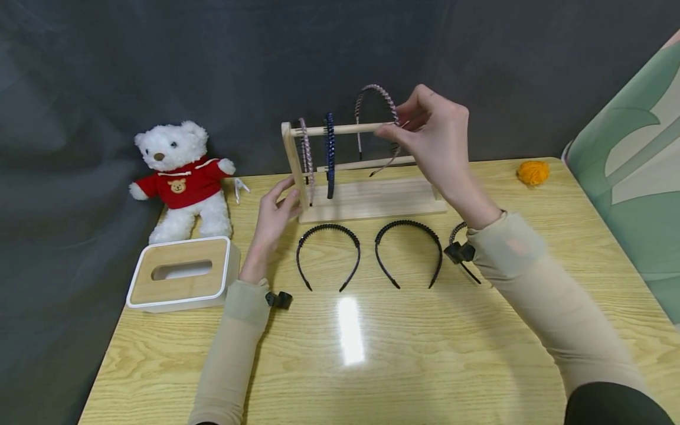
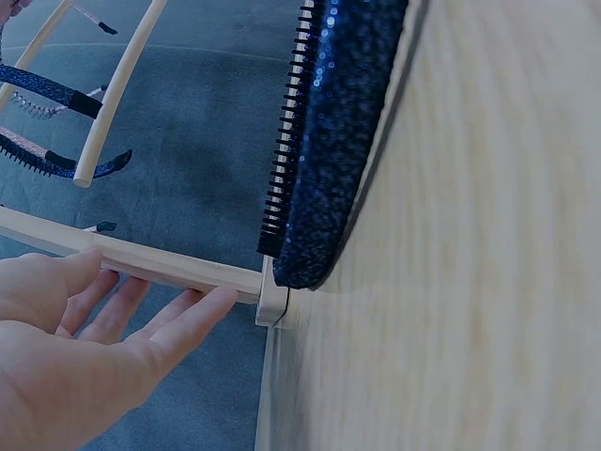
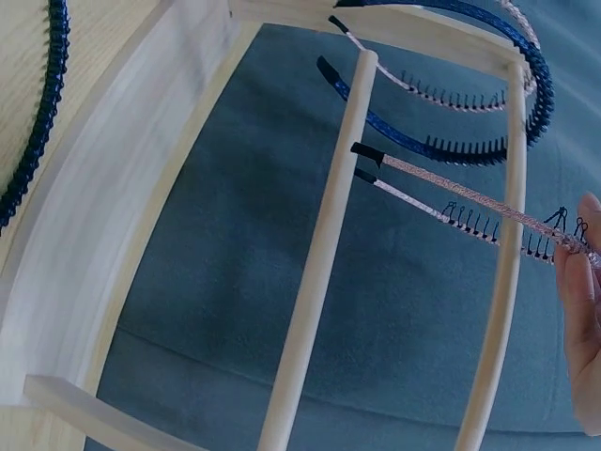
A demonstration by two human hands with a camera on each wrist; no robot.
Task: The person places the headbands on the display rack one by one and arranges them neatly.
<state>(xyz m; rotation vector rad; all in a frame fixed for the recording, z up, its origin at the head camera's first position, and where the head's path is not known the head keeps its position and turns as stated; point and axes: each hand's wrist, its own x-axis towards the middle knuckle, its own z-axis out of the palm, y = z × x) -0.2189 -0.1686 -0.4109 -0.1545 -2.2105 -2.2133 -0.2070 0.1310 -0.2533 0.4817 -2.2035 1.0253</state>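
Observation:
My right hand (image 1: 438, 136) pinches a pink beaded headband (image 1: 379, 88) above the right part of the wooden rack (image 1: 372, 209). In the right wrist view that headband (image 3: 470, 195) straddles the upper rod, its dark tips near the lower rod. On the rack's left part hang another pink headband (image 1: 305, 147) and a dark blue glittery one (image 1: 330, 153). My left hand (image 1: 273, 212) is at the rack's left post; in the left wrist view its fingers (image 2: 188, 329) extend loosely against the post (image 2: 169, 266).
Two dark headbands, one at left (image 1: 328, 227) and one in the middle (image 1: 408, 223), lie before the rack; a third (image 1: 470, 273) is partly hidden by my right wrist. A teddy bear (image 1: 183, 195), a tissue box (image 1: 183, 274) and an orange yarn ball (image 1: 533, 173) are around.

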